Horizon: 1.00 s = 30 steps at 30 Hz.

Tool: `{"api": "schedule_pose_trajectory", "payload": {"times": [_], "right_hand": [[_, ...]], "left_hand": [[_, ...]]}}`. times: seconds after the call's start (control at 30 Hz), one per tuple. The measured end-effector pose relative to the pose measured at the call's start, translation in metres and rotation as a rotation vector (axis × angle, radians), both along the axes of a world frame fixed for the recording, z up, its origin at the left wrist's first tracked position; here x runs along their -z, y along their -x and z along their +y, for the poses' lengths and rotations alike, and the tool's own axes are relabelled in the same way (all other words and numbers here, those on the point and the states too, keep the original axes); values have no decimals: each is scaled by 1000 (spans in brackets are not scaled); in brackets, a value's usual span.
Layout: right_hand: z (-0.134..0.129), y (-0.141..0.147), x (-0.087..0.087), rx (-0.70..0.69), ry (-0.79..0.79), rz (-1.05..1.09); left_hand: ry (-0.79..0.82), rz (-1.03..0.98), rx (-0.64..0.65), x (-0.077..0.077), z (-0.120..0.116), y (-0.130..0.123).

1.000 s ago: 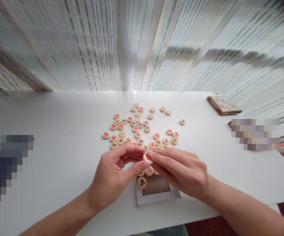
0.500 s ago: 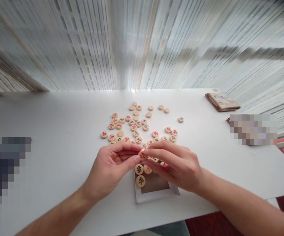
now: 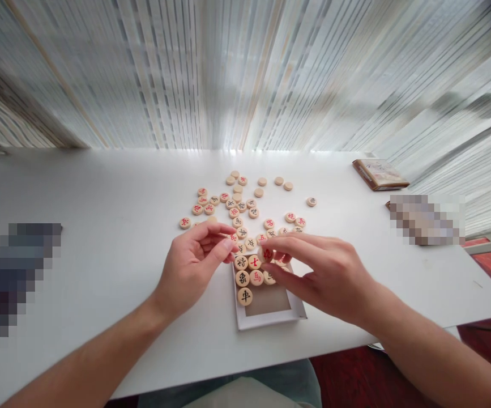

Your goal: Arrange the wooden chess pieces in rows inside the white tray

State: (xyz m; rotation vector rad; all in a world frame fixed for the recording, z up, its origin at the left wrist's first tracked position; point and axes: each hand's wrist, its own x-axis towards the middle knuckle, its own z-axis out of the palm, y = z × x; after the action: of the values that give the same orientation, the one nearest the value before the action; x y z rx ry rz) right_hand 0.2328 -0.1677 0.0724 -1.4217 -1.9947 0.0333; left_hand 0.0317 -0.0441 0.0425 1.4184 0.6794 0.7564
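Between the thumb and fingers of my right hand (image 3: 328, 277) is a round wooden chess piece (image 3: 265, 254) with a red character. My left hand (image 3: 198, 263) is beside the box, thumb and fingertips drawn together; anything between them is too small to make out. Below the hands lies a shallow white box (image 3: 270, 321) with rows of pieces in its upper part. A black-marked piece (image 3: 244, 296) sits alone at the left of its lowest row. My right hand partly hides the box's right side. Loose pieces, such as one with black marking (image 3: 253, 212), lie beyond the box.
A brown-edged box (image 3: 380, 174) lies at the back right of the white table (image 3: 122, 209), with a blurred-out item (image 3: 426, 220) in front of it. Another blurred-out dark item (image 3: 16, 277) is at the far left. A striped curtain (image 3: 228, 73) hangs behind.
The red piece, earlier held between both hands, is now in my right hand, which has shifted right. My left hand has come away from it. The view has moved slightly.
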Motion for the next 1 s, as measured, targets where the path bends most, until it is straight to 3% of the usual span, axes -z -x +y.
{"api": "schedule_pose_trajectory", "payload": {"times": [0.13, 0.37, 0.6, 1.0], "right_hand": [[-22, 8, 3, -8, 125, -16], [-42, 24, 29, 52, 316, -114], [-40, 29, 38, 108, 340, -208], [-42, 29, 48, 66, 254, -213]], "left_hand": [[-34, -1, -9, 2, 2, 0], [-69, -17, 36, 1, 0, 1], [-65, -18, 30, -1, 2, 1], [-58, -1, 30, 1, 1, 0]]}}
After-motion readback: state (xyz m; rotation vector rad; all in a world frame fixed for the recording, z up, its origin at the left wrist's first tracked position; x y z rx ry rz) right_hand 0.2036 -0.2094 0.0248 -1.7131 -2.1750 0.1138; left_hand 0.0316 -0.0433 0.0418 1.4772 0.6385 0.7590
